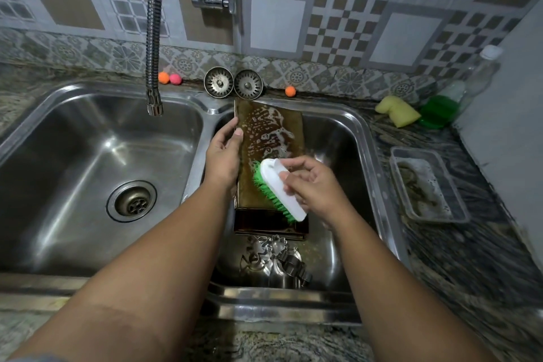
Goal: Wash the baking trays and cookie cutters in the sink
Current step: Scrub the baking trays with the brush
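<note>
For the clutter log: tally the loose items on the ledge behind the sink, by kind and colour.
Orange balls: 2
Pink ball: 1
Strainers: 2
Total: 5

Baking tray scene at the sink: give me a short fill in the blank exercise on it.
1. The right hand scrubs the baking tray with a white brush whose bristles are ____.
2. The left hand grips the tray over the ____ basin of the double sink.
3. Behind the sink stand ____ round metal strainers.
Missing words: green; right; two.
</note>
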